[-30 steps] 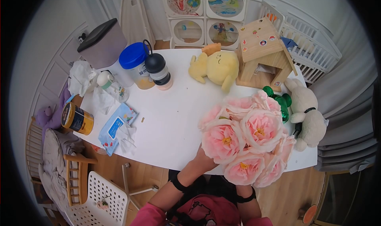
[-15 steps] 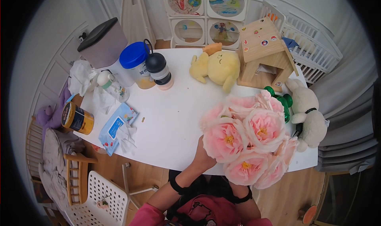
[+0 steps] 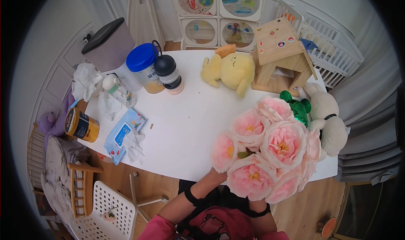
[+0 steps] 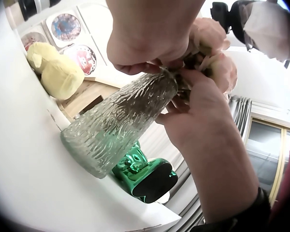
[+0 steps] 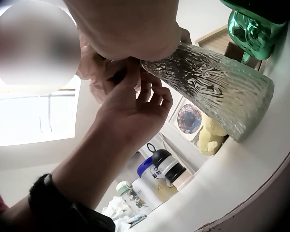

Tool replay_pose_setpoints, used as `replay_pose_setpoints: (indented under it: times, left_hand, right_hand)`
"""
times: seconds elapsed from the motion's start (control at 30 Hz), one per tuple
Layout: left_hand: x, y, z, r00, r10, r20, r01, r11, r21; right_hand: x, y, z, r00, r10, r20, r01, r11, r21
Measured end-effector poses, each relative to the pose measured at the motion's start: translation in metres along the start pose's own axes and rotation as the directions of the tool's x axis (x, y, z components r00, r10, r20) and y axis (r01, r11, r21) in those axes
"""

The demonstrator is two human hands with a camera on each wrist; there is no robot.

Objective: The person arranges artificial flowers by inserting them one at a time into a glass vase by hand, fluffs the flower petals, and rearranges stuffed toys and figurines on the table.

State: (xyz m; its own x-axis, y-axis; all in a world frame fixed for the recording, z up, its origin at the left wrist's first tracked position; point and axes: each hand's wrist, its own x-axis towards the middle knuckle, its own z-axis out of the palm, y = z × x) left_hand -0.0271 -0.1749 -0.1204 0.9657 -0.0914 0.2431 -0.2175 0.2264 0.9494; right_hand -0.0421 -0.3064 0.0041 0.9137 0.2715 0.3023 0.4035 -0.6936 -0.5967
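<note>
So the left hand (image 5: pixel 135 113) and right hand (image 4: pixel 195 113) are both pinching the pink roses (image 3: pixel 270 151) low down, right at the glass vase's mouth, with the glass vase (image 4: pixel 118 128) near the front right corner of the table (image 3: pixel 177 130), beside a shiny green figure (image 4: pixel 145 176).

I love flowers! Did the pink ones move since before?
Yes, a little: the pink flowers shifted right in the head view, closer to the cream plush toy.
</note>
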Motion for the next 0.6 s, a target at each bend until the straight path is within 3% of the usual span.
replay_pose_setpoints:
  times: [0.47, 0.53, 0.57, 0.6]
  left_hand:
    - [0.005, 0.029, 0.019, 0.991, 0.075, -0.108, -0.086, 0.991, -0.101]
    - [-0.004, 0.004, -0.009, 0.985, 0.036, 0.171, -0.092, 0.94, 0.329]
    - [-0.002, 0.013, -0.013, 0.984, 0.035, 0.172, -0.091, 0.939, 0.33]
    - [0.004, 0.032, -0.014, 0.987, 0.029, 0.155, -0.044, 0.995, 0.092]
  right_hand:
    - [-0.001, -0.006, -0.019, 0.999, 0.019, 0.033, -0.019, 1.0, -0.005]
    - [0.005, -0.008, -0.02, 0.999, 0.024, 0.038, -0.024, 1.0, -0.004]
    - [0.003, -0.007, -0.022, 0.999, 0.027, 0.039, -0.026, 1.0, -0.003]
    - [0.004, -0.008, -0.023, 0.999, 0.029, 0.041, -0.029, 1.0, -0.002]
